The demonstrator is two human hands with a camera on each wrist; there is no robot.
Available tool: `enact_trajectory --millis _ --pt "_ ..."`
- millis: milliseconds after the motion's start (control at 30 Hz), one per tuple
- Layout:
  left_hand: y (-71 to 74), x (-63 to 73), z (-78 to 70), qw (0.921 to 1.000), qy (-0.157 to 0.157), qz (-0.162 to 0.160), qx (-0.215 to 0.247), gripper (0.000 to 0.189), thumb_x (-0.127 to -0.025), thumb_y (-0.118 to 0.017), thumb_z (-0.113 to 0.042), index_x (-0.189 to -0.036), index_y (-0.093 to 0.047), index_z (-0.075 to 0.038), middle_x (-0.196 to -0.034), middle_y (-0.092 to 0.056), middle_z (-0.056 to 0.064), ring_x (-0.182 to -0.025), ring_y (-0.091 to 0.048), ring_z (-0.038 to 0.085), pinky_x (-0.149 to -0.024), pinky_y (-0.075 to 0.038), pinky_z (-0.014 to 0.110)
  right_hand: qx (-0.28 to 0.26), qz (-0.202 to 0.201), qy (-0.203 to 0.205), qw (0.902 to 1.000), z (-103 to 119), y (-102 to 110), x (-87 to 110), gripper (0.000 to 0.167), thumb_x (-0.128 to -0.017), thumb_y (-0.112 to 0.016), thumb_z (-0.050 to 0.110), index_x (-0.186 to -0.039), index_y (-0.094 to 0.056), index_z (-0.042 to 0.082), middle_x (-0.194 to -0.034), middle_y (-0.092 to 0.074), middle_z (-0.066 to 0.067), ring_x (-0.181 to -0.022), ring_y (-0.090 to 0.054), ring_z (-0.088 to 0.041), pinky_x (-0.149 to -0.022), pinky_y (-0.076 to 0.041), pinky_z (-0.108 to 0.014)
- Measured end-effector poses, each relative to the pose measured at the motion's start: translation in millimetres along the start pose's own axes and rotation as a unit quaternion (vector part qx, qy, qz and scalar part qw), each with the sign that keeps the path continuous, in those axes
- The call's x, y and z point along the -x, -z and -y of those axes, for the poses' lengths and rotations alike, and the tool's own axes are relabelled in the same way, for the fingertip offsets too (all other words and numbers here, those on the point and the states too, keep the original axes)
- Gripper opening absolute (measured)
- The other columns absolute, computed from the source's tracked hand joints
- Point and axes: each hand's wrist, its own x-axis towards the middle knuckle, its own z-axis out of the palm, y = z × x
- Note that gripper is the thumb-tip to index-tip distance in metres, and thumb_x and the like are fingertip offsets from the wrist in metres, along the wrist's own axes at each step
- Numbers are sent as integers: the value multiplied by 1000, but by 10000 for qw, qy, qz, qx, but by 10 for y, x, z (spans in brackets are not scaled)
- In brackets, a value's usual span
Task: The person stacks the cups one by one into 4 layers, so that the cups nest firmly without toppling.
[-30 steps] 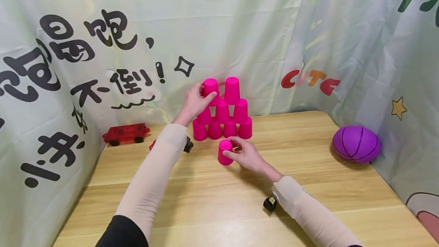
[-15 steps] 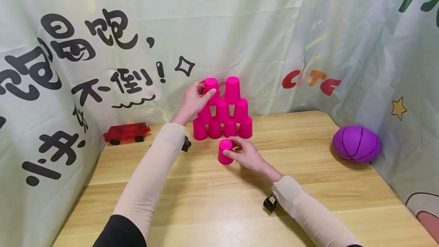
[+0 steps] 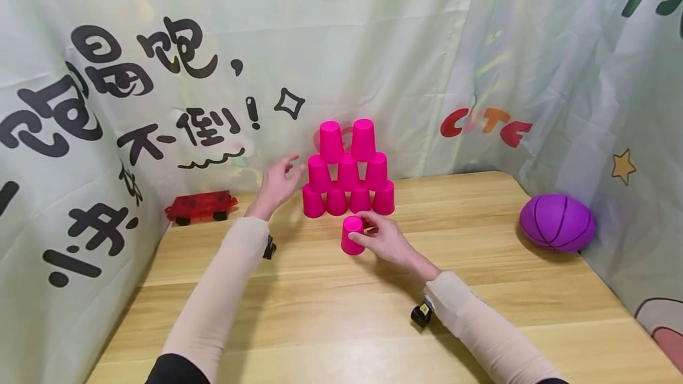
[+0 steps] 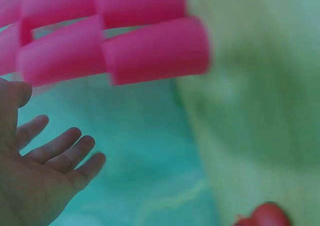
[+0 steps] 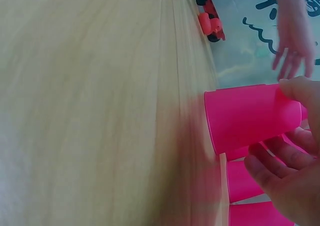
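Pink cups [image 3: 348, 173] stand upside down in a stacked pyramid at the back of the table: several in the bottom row, three in the middle, two on top. My left hand [image 3: 278, 186] is just left of the stack, fingers extended and apart from the cups. In the left wrist view that hand [image 4: 47, 161] shows its palm, with nothing held. In front of the stack, my right hand [image 3: 386, 242] pinches a single upside-down pink cup [image 3: 352, 234] between thumb and fingers. The right wrist view shows this cup [image 5: 252, 118] with its rim at the tabletop.
A red toy vehicle [image 3: 201, 207] is at the back left of the wooden table [image 3: 320, 319]. Beside it, a rounded red object [image 5: 210, 24] shows in the right wrist view. A purple ball [image 3: 557, 222] lies at the right edge. Printed cloth [image 3: 395, 64] hangs close behind the stack.
My left hand has let go of the upper left cup and moved left and down from it. That cup stays on the stack. The right hand keeps its hold on the front cup.
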Motion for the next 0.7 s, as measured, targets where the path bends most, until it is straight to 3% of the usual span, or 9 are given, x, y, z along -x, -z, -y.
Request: enact_trajectory --millis 233,433,700 --pt "-231 159 267 9974 -152 511 -484 54 -107 -58 -34 -151 -55 -3 -149 -60 23 -140 -55 43 -117 -45 55 18 -24 8 10000 -25 -11 10 47 -93 -82 22 -135 -66 7 -121 -73 -9 -108 -69 -28 -94 -62 -37" --pt "-325 218 313 9940 58 865 -664 56 -108 -55 -35 -153 -52 -3 -153 -58 19 -145 -51 42 -120 -43 56 0 -35 92 10000 -37 -22 20 47 -93 -82 23 -134 -66 8 -121 -73 -10 -108 -70 -28 -94 -62 -39" --pt "-361 249 325 9944 285 897 -480 57 -109 -54 -38 -156 -50 -5 -158 -53 19 -150 -46 40 -124 -39 55 54 -79 78 9999 -18 -13 0 46 -93 -83 21 -133 -67 7 -120 -73 -9 -108 -70 -28 -93 -62 -39"
